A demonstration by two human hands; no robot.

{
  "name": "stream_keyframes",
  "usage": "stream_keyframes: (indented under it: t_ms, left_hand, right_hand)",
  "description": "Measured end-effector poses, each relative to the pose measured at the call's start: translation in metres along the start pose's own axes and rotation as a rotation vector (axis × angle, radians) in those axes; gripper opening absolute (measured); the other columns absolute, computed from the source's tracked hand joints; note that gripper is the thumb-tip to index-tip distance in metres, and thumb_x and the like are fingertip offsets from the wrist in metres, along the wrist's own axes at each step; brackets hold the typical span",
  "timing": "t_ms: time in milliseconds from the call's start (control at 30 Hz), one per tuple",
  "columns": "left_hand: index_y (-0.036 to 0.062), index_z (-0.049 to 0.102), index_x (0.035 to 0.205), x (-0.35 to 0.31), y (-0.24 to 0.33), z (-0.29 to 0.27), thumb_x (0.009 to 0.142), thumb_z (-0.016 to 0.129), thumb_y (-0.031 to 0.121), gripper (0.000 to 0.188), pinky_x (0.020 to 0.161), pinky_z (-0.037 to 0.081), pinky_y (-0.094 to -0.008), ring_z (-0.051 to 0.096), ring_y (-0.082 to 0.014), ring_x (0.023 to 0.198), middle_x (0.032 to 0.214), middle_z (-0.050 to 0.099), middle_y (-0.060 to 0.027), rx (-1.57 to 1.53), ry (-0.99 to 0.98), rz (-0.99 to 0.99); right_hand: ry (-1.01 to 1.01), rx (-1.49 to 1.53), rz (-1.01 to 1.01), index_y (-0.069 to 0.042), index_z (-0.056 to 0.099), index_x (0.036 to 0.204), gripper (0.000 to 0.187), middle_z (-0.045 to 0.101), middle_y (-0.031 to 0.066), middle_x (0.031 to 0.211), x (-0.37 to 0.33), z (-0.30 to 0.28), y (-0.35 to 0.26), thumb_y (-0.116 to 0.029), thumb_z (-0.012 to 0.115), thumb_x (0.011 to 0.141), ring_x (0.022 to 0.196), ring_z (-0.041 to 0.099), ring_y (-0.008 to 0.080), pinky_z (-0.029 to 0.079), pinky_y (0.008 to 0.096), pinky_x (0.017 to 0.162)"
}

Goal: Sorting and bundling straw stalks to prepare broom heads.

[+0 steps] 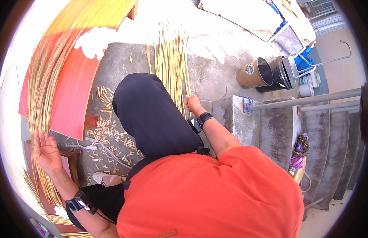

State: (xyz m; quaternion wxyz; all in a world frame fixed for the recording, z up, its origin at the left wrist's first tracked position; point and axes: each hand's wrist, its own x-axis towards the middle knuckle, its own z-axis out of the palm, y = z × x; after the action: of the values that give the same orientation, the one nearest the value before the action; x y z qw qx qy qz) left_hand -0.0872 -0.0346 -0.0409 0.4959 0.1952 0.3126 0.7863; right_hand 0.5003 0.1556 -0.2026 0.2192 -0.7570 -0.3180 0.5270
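Observation:
My right hand (193, 104) is closed round the lower part of a few thin, dry yellow stalks (187, 79), beside my right knee. They lie along the right side of a loose bundle of similar stalks (168, 59) spread on the concrete floor ahead of me. On the far left, my left hand (48, 152) is palm up with its fingers stretched out, holding nothing I can see. It is right beside a long sheaf of stalks with brown feathery heads (49, 71), which lies along a red wooden board (75, 95).
Short cut stalk pieces (112, 133) litter the floor by my legs. A crumpled white bag (94, 41) rests on the board. To the right are concrete steps (245, 123), a metal rail (307, 99), a brown bucket (253, 74) and a black bin (277, 73).

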Motion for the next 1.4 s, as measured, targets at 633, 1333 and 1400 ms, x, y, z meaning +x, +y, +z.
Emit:
stream_keyframes:
  t_ms: [633,1333,1400]
  left_hand:
    - [-0.0005,0.048,0.125,0.014,-0.028,0.020,0.097,0.042,0.017,0.033,0.082,0.052,-0.0343,0.063,-0.0218,0.097,0.111,0.062,-0.0148,0.018,0.043,-0.068]
    - [0.0033,0.055,0.104,-0.011,-0.026,0.076,0.093,0.050,0.018,0.019,0.060,0.054,-0.0292,0.064,-0.0176,0.072,0.085,0.064,-0.0096,0.251,0.355,-0.124]
    - [0.0036,0.055,0.103,-0.012,-0.026,0.075,0.093,0.050,0.017,0.018,0.060,0.053,-0.0291,0.063,-0.0171,0.071,0.085,0.064,-0.0091,0.317,0.390,-0.137]
  right_hand:
    - [-0.305,-0.602,0.189,-0.002,0.060,0.099,0.023,0.069,0.0088,0.083,0.072,-0.010,0.078,-0.021,0.052,0.089,0.070,0.069,0.0237,0.053,0.0398,0.058]
    - [-0.606,0.622,-0.992,-0.001,0.056,0.100,0.012,0.059,0.0072,0.073,-0.228,0.082,-0.247,-0.009,0.049,0.094,0.060,0.057,0.0144,0.051,0.0289,0.063]
    - [-0.810,0.573,-1.070,-0.001,0.055,0.101,0.013,0.059,0.0076,0.070,-0.253,0.101,-0.260,-0.010,0.049,0.094,0.058,0.056,0.0144,0.050,0.0295,0.061]
